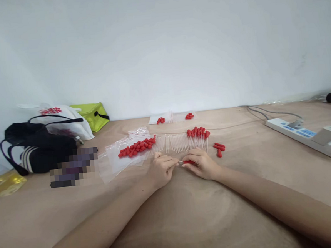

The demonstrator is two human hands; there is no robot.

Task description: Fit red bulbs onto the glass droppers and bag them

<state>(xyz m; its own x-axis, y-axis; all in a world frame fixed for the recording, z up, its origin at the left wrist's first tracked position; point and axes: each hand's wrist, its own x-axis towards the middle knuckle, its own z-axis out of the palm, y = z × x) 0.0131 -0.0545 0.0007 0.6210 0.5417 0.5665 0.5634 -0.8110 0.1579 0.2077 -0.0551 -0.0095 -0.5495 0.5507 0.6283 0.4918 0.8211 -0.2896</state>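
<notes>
Bare tan tabletop [174, 223] nearest the person, forearms coming in from both lower corners. Hands meet just above mid-bench, near each other but apart. Left hand [164, 171]: closed, thumb and fingertips pinching a slim clear tube [181, 162], of which only a short length shows. Right hand [202, 164]: fingers closed around a red rubber bulb [189, 161], lying in line with the tube; whether the two are joined cannot be told.

At about the same depth, far left: yellow translucent packet [5, 184] and a pixelated object [73, 168], identity unreadable. Right of the right hand: a few loose red bulbs [219, 147].

Just beyond the hands: clear plastic bags [108, 169] at left, bearing a heap of red bulbs [137, 147]; beside them a row of bare clear tubes [177, 143]; at the row's right end, a cluster of bulb-topped tubes [198, 132], red ends pointing away from the person.

Right side: white power strip [281, 125] with plugs seated. Left side: black bag [47, 149], white printed bag [77, 126] behind it, then lime-green bag [91, 117].

Farthest, near the pale wall [175, 42]: two clear packets [153, 119], each with red bulbs.
</notes>
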